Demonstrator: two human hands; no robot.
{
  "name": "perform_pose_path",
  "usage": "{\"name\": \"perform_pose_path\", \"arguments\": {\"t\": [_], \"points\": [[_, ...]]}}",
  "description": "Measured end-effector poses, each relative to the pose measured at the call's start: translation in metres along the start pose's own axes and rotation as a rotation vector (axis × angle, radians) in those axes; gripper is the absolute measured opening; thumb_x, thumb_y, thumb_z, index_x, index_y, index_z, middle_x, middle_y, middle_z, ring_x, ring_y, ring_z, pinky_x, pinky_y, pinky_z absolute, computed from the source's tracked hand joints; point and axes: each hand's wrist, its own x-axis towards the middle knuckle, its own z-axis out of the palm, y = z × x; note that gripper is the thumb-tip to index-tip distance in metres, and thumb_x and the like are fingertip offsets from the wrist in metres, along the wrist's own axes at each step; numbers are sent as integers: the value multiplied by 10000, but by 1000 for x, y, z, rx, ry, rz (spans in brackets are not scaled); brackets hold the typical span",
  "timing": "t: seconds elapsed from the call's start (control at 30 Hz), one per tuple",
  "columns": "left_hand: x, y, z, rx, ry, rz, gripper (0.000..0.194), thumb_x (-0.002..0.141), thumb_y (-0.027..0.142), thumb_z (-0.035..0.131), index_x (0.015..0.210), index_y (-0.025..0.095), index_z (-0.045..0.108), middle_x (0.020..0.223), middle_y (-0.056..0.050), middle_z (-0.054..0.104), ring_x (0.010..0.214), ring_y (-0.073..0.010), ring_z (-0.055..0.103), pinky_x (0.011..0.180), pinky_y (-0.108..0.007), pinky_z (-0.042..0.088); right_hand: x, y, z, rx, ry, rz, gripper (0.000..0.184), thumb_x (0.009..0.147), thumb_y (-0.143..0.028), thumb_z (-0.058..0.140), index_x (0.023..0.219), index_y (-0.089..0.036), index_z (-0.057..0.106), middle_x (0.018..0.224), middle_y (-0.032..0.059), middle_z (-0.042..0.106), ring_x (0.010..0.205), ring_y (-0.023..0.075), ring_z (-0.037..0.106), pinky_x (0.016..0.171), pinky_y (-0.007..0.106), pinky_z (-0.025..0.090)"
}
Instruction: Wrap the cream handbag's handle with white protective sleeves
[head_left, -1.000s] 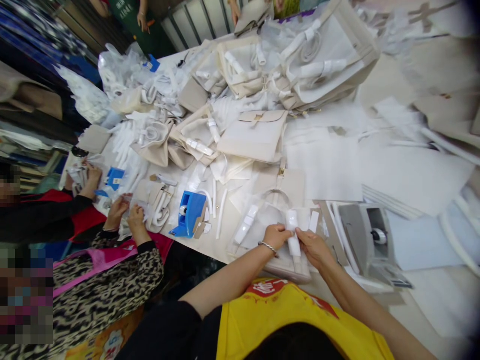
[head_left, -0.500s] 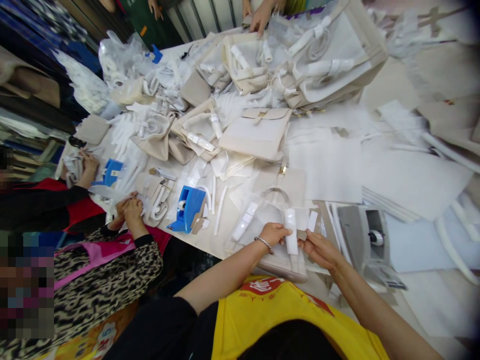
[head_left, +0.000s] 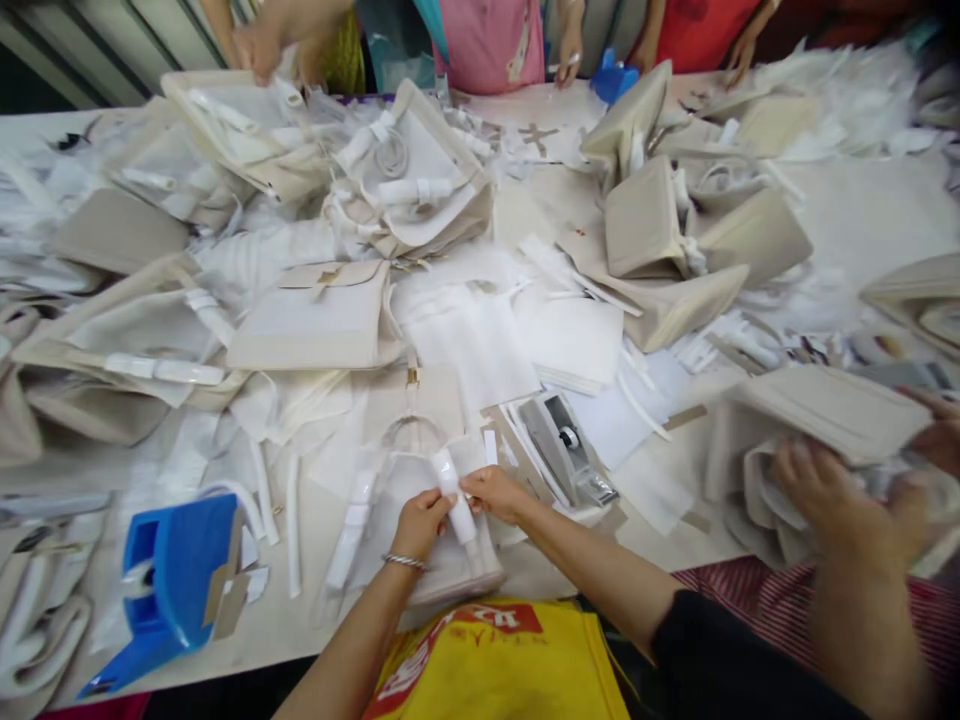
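A pale beige handbag [head_left: 409, 575] lies at the table's near edge in front of me. Two of its straps are wrapped in white padding. My left hand [head_left: 421, 522] is closed, pinching the right-hand wrapped strap [head_left: 445, 465] from its left side. From the other side, the fingers of my right hand [head_left: 495, 494] are pressed together on the same strap, and what lies under their tips is hidden. The other wrapped strap [head_left: 351, 530] lies left of my hands. Behind the straps rises the bag's thin curved handle [head_left: 412, 425].
A grey tape dispenser [head_left: 559, 440] stands right of my hands, a blue tape dispenser [head_left: 176, 565] left. Beige bags [head_left: 315, 325] and white sheets [head_left: 570, 335] cover the table beyond. At right, a co-worker's hands [head_left: 840, 510] handle another bag [head_left: 825, 415]; others stand across the table.
My view has swung to the right, bringing the co-worker at right into sight. The small brownish piece between my right fingers no longer shows, and those fingers now meet the wrapped strap.
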Motion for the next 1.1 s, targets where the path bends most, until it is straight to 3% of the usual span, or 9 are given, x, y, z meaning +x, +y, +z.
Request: {"name": "perform_pose_path", "arguments": {"t": [0.07,0.13,0.27,0.37,0.5,0.6,0.8,0.9,1.1], "points": [[-2,2,2,11,31,-5,296,588,410,578,606,117,538,390,66,380,353,-56,344,377,-196,247,-1,1,14,-108,169,-24,364,569,-461,640,541,-126,501,402,-48,419,369,55,346,367,189,255],[-4,1,3,-31,37,-20,292,586,403,578,599,115,534,391,60,389,349,-55,349,375,-196,251,-6,-1,25,-118,214,-31,369,597,-459,619,503,-128,487,374,-53,388,354,50,313,352,187,217],[-3,-6,1,-131,27,-47,296,568,397,585,609,107,541,404,45,419,353,-57,362,383,-203,276,-17,-8,16,13,-6,11,418,722,-504,468,555,-127,536,473,4,491,463,93,448,442,209,353],[0,-13,-1,-150,39,-62,288,549,387,599,579,109,532,392,48,406,351,-56,359,382,-206,273,-18,-7,-4,253,-241,79,276,733,-409,519,677,-145,573,641,31,571,638,128,532,631,264,434],[0,-13,-3,-166,34,-73,278,544,377,597,569,111,524,398,52,388,348,-54,348,377,-208,250,-14,2,-17,293,-321,76,177,685,-303,608,734,-133,598,680,45,589,672,125,540,666,257,430],[-2,-9,-4,-142,-1,-73,294,548,395,590,576,110,526,407,54,383,354,-52,339,384,-211,248,-10,8,-14,229,-292,22,206,646,-283,647,737,-101,617,617,41,578,569,86,498,541,197,393],[0,-2,-8,62,-16,-15,327,583,439,561,597,113,540,392,66,347,378,-55,304,404,-203,225,-2,11,-2,93,-122,-35,314,540,-370,693,552,-80,575,379,-40,422,352,23,286,351,184,129],[6,1,-10,158,-30,-12,318,563,433,578,627,122,577,408,62,366,398,-60,294,410,-200,217,3,9,-3,40,-48,-25,329,522,-388,697,589,-90,574,354,-61,403,330,21,266,346,186,114],[4,16,-9,273,-4,-62,220,540,360,589,531,141,577,385,48,370,408,-73,279,409,-203,181,2,4,-1,-11,-103,-13,347,527,-409,688,543,-98,536,378,-48,445,337,29,335,342,171,209]]}}
